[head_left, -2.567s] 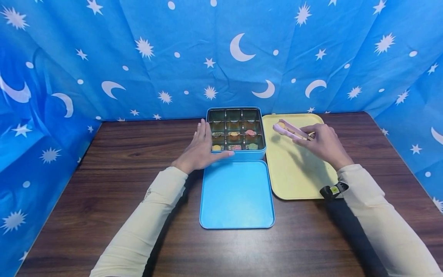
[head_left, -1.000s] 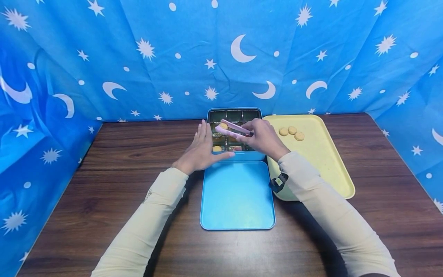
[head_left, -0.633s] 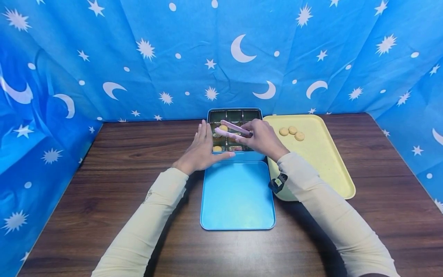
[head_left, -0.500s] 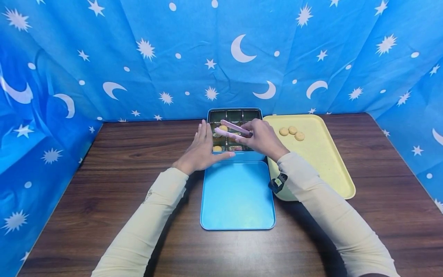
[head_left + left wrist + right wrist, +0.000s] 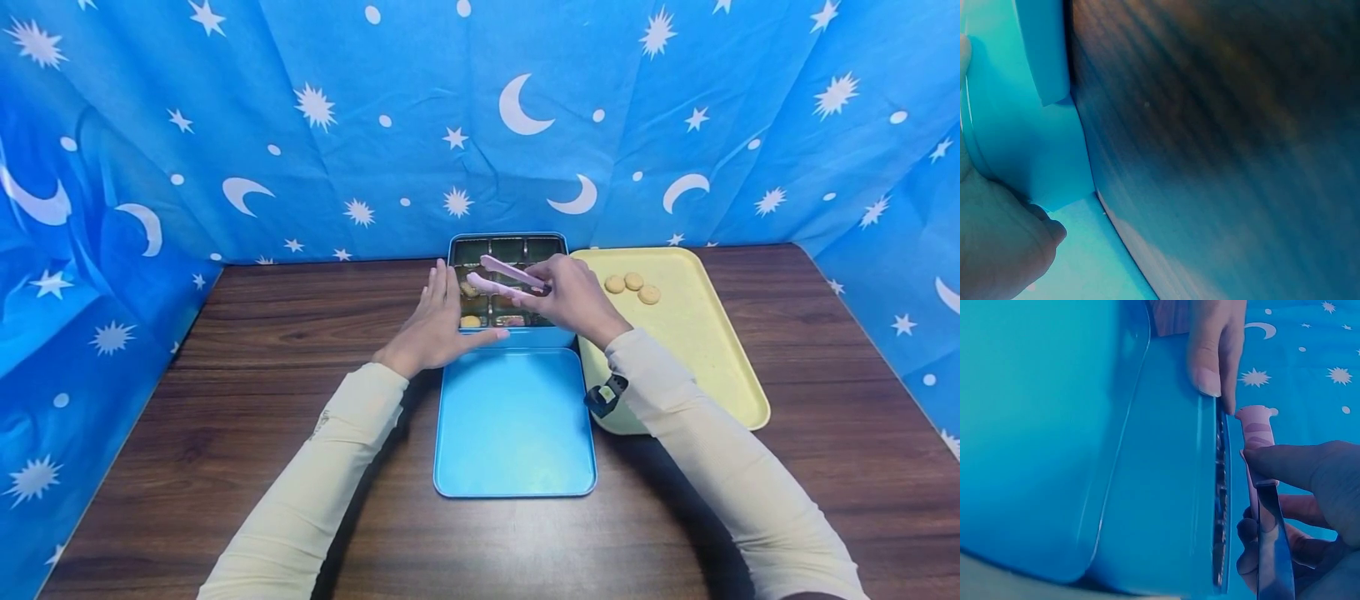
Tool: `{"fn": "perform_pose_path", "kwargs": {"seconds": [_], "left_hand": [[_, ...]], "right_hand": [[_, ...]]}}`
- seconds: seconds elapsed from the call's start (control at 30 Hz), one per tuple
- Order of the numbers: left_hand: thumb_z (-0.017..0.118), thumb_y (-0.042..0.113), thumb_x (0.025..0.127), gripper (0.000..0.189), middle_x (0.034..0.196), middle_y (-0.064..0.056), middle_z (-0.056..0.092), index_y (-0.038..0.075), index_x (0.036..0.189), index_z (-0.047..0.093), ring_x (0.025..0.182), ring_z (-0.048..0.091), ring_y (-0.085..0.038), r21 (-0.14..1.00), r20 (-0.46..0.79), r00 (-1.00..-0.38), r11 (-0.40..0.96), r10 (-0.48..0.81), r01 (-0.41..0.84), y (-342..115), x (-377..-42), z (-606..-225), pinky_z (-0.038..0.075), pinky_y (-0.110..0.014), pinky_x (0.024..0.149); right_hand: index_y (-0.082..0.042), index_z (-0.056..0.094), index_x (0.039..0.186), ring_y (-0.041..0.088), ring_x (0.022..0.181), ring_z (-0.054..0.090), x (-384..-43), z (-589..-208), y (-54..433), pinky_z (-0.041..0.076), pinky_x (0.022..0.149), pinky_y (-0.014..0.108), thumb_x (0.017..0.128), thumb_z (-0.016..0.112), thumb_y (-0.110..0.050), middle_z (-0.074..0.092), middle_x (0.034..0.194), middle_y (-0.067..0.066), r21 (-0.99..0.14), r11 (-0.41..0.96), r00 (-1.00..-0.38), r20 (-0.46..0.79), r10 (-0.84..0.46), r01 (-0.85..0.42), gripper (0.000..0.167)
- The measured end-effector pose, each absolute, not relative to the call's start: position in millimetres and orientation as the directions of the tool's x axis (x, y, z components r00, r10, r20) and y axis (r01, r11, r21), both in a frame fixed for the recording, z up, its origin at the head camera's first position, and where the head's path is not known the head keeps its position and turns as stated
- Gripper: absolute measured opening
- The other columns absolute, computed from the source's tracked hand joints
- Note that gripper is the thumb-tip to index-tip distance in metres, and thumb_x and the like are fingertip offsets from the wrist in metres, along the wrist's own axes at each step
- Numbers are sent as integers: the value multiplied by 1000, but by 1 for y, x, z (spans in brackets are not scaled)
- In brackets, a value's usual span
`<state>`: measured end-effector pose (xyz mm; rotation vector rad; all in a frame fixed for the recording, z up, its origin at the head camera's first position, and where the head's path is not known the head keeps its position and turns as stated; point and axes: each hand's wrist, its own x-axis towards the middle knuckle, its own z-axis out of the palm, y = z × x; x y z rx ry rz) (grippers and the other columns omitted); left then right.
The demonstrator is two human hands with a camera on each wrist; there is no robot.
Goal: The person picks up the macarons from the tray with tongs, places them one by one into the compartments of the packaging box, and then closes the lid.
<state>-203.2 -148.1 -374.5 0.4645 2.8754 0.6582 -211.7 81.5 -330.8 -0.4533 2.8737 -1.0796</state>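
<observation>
My left hand (image 5: 435,325) rests straight-fingered against the left side of a blue tin (image 5: 532,337), its thumb along the front wall. The tin has a divided insert; a yellow cookie (image 5: 470,322) and a pink cookie (image 5: 512,321) show in its front row. Another cookie (image 5: 469,288) lies in a left compartment behind them. Over the tin, my right hand (image 5: 576,298) grips pink-tipped tongs (image 5: 510,271) with metal handles, seen in the right wrist view. The tong tips stand apart with nothing between them. Hand and tongs hide the tin's right compartments.
Right of the tin lies a yellow tray (image 5: 690,358) with three round cookies (image 5: 648,294) near its back. A blue lid (image 5: 515,425) lies flat in front of the tin. Behind the wooden table (image 5: 285,333) hangs a starry blue curtain (image 5: 420,75).
My right hand has moved left from the tray to the tin with a cookie in the tongs. The tongs have spread and released it into a left compartment. My left hand has stayed put.
</observation>
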Motion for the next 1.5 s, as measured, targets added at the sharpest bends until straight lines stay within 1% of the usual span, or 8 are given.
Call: {"fn": "perform_pose_path", "kwargs": {"seconds": [0.13,0.37,0.53,0.67,0.93,1.17,1.3,1.5], "left_hand": [[53,85,81,132,167,-17,-19,1,160,-10,153,-16,-33,442,-97,-944,863,316,244,-147,-203,-374,5,-52,122],[53,86,80,133,167,-16,-20,2,160,-11,154,-15,-31,435,-103,-948,871,301,229,-147,-203,-374,5,-51,123],[52,87,80,133,167,-16,-20,1,160,-12,153,-16,-31,435,-107,-946,870,305,232,-146,-203,-374,4,-50,123],[53,84,82,132,166,-18,-21,0,159,-13,153,-17,-33,440,-105,-943,865,317,242,-147,-203,-374,3,-51,123],[52,87,81,132,167,-16,-20,2,160,-12,153,-18,-29,439,-109,-945,868,307,232,-146,-203,-374,3,-49,123],[53,84,82,131,166,-17,-21,1,159,-12,153,-18,-31,442,-108,-941,863,321,244,-147,-203,-374,3,-51,123],[54,83,83,130,166,-17,-21,0,159,-12,153,-19,-30,446,-104,-940,860,326,249,-147,-204,-375,2,-51,123],[53,84,82,131,166,-17,-20,1,159,-12,153,-19,-30,444,-101,-942,862,321,246,-147,-205,-376,3,-51,123]], "right_hand": [[0,70,126,26,82,57,-210,-326,93,44,60,33,90,80,-24,70,103,15,-652,717,-961,71,-268,-248,44],[0,70,126,29,87,58,-208,-320,124,47,63,34,90,80,-26,68,111,19,-630,742,-971,94,-218,-228,45],[1,71,125,30,79,57,-206,-319,151,44,57,34,90,79,-25,70,107,22,-626,739,-969,148,-199,-247,45],[3,70,125,30,78,54,-203,-317,172,41,56,34,89,80,-28,70,105,23,-599,767,-973,169,-160,-230,49],[8,67,126,32,80,58,-199,-324,217,44,56,34,88,82,-27,67,108,27,-592,790,-985,148,-91,-162,55],[11,67,124,33,82,55,-196,-338,247,41,60,36,87,81,-26,67,107,29,-562,819,-990,134,-53,-120,54],[13,65,125,34,83,54,-194,-345,259,40,63,37,88,80,-26,67,106,29,-548,829,-991,120,-54,-111,55],[13,64,126,32,81,52,-190,-355,268,39,60,35,89,80,-29,66,107,29,-555,829,-997,60,-45,-71,58]]}}
